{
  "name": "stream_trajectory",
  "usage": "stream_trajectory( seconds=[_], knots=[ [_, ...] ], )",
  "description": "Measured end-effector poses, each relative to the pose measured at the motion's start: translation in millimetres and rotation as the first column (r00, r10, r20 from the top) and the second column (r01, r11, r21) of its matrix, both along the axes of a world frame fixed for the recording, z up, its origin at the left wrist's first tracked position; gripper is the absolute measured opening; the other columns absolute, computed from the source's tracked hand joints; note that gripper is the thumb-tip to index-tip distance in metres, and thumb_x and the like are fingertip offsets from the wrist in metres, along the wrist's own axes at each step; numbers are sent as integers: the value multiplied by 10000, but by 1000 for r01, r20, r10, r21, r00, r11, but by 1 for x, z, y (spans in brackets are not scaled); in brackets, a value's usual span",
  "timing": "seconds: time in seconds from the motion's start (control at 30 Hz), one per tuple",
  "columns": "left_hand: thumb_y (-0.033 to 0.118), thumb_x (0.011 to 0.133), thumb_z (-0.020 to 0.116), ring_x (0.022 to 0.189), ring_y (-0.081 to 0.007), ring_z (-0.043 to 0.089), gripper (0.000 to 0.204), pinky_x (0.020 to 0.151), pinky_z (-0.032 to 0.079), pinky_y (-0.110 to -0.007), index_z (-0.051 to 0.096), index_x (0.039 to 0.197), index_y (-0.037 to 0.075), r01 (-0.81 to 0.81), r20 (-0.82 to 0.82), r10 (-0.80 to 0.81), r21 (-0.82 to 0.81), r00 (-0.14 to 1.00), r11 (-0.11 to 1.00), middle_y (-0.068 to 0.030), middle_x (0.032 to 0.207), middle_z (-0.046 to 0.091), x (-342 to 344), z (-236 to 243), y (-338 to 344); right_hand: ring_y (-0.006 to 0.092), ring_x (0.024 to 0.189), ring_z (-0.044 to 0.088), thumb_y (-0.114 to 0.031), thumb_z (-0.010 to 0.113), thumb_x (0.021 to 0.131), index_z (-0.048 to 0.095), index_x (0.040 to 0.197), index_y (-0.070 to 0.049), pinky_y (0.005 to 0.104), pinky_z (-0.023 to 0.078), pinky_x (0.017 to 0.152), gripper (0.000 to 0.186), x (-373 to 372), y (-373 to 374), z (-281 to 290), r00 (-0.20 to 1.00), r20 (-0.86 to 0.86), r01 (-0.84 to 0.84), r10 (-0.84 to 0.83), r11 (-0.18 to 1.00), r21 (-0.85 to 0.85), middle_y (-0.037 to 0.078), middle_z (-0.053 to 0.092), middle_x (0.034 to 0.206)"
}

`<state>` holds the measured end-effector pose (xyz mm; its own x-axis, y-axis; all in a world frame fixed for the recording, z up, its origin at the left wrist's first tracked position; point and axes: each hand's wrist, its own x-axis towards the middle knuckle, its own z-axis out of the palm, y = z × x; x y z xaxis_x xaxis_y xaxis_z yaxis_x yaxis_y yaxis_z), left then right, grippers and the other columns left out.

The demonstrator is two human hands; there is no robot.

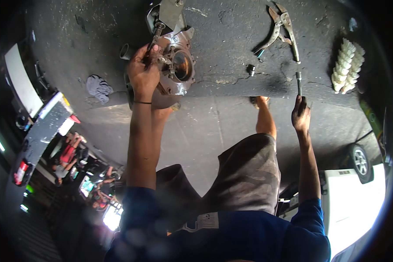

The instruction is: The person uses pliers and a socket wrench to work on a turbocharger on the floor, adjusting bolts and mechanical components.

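My left hand (143, 70) is closed around the handle of a dark wrench (155, 36) that stands on a rusty wheel hub assembly (180, 65) lying on the concrete floor. My right hand (300, 114) reaches out to the right and grips the lower end of a thin black extension bar (298, 81) whose tip rests on the floor. The hub's round bore faces up, just right of my left hand. My bare feet (260, 101) stand just below the hub and the bar.
Locking pliers (280, 27) lie open on the floor above right. A small socket (250, 70) sits near them. A grey rag (99, 87) lies left of the hub, and a white ribbed part (347, 65) at the far right. A white car's wheel (360, 160) shows at lower right.
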<state>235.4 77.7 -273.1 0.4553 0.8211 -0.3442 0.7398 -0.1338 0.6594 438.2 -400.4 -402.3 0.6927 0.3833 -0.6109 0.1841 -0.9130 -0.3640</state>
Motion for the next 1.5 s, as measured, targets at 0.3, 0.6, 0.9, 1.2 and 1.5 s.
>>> stream_trajectory(
  seconds=[0.3,0.6,0.9,1.2,1.5],
  knots=[
    [217,1015,704,868,-94,658,291,798,519,-254,726,1168,-30,8,-11,-8,27,1000,1000,-63,980,762,14,12,-7,577,737,599,-361,383,1120,515,978,-19,635,422,614,393,-29,27,-36,993,-118,40,-27,994,105,334,615,740],
    [194,1043,651,846,-103,638,254,789,498,-263,727,1097,-42,192,-156,-170,143,973,971,-55,907,743,19,15,-1,482,769,618,-302,522,1089,619,1071,-2,519,488,683,316,-23,32,-44,999,-27,35,-30,969,245,266,632,865],
    [217,1051,638,822,-98,604,279,786,481,-266,713,1028,-50,185,-214,-135,233,967,955,-47,872,720,22,5,-9,260,1173,602,-134,748,936,684,1328,-138,427,442,1017,398,0,17,-67,902,421,-222,99,941,256,87,674,1273],
    [285,1058,634,816,-111,597,339,786,468,-270,716,993,-38,105,-265,5,399,964,911,-43,888,694,24,-10,-22,258,1104,638,-1,738,915,733,1150,-17,400,501,934,236,-28,70,-16,965,238,19,-113,930,367,116,708,1151],
    [339,1056,630,873,-128,607,368,815,484,-294,693,1025,-22,-55,-105,91,307,990,950,-43,937,672,16,-14,-23,288,989,581,26,748,815,723,1022,-13,420,487,831,212,-105,151,46,923,-382,278,-50,773,570,124,614,1028]
  ],
)
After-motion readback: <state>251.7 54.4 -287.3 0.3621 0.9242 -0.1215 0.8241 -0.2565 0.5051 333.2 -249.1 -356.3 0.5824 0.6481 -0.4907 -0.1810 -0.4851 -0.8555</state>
